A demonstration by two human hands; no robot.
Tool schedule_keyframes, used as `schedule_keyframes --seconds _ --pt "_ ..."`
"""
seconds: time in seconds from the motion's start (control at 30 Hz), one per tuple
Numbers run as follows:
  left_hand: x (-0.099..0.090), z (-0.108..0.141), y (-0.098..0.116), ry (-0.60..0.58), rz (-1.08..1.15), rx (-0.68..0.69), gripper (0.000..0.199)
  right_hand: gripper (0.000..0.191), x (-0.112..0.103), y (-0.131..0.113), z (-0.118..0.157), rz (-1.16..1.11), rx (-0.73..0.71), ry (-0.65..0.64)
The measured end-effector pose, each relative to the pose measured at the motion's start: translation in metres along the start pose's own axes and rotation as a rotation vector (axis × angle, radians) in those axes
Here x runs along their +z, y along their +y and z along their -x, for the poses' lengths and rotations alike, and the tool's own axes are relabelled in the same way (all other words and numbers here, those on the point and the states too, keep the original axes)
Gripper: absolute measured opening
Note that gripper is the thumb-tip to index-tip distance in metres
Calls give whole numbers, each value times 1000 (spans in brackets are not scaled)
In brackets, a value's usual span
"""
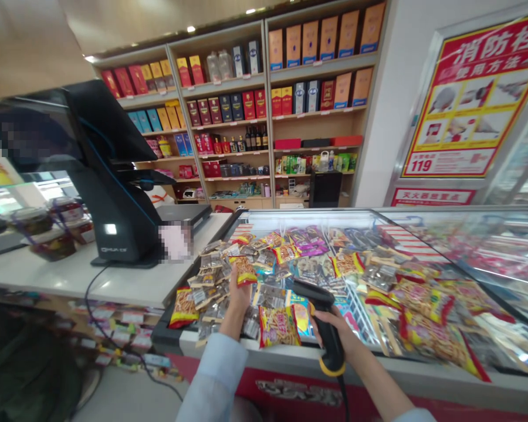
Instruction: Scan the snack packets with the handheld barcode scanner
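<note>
My left hand (238,296) is closed on a small yellow and red snack bag (245,271) above the glass top of a chest freezer. My right hand (341,333) grips a black and yellow barcode scanner (330,337) by its handle, its head pointing left and its cable hanging down. Just below and between the hands lies another snack bag (279,326) at the freezer's front edge. Around my left hand is a pile of small clear packets with dark contents (213,272). Larger yellow and red bags (440,328) lie to the right, beyond the scanner.
A black checkout terminal (114,193) stands on the white counter (132,287) at left, beside several lidded tubs (55,243); its cable (99,316) runs to the floor. Boxed goods fill shelves (268,126) behind. A person's dark clothing (22,363) shows at lower left.
</note>
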State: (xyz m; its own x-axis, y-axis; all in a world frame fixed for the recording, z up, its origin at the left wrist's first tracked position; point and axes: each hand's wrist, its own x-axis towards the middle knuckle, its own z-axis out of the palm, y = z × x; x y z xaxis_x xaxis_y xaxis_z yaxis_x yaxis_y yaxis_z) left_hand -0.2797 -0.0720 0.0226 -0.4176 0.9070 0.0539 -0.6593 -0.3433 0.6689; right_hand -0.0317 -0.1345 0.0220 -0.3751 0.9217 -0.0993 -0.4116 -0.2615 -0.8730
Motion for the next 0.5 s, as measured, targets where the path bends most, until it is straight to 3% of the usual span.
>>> schedule_keyframes --seconds 0.2,0.37,0.5 --pt "2 3 2 -69 -5 -130 24 33 -2 1 -2 3 32 31" --pt "0 5 6 -190 23 -145 24 33 -2 -2 -4 -15 51 79" --pt "-2 5 6 -235 20 -172 26 33 -1 -3 -4 1 37 46"
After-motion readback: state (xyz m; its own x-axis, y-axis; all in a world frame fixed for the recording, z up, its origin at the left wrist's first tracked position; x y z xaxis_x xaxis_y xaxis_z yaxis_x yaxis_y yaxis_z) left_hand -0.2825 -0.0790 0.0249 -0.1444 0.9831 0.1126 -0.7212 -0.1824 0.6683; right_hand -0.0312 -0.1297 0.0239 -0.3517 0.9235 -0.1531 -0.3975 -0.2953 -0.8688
